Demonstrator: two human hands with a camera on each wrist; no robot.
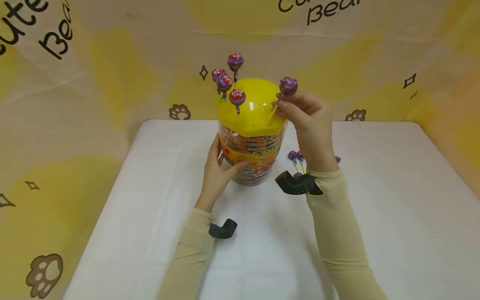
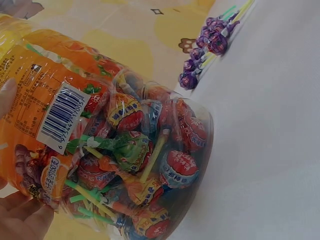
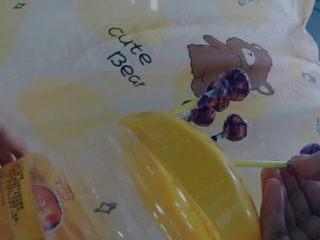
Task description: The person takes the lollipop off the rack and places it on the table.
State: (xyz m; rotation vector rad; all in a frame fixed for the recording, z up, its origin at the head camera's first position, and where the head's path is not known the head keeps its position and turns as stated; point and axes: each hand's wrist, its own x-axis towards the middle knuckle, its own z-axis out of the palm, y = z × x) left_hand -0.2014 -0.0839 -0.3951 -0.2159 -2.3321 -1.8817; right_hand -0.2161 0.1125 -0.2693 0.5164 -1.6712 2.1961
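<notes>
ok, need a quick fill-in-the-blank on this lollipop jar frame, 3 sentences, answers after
1. The right hand pinches a lollipop by its ____.
2. The left hand holds the side of the jar, whose lid is coloured ____.
3. Counting only those already standing in the lid, there are ____ lollipops.

Missing words: stick; yellow; four

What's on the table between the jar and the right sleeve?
Loose purple lollipops lie there beside the jar, seen in the head view; the left wrist view shows them too.
</notes>
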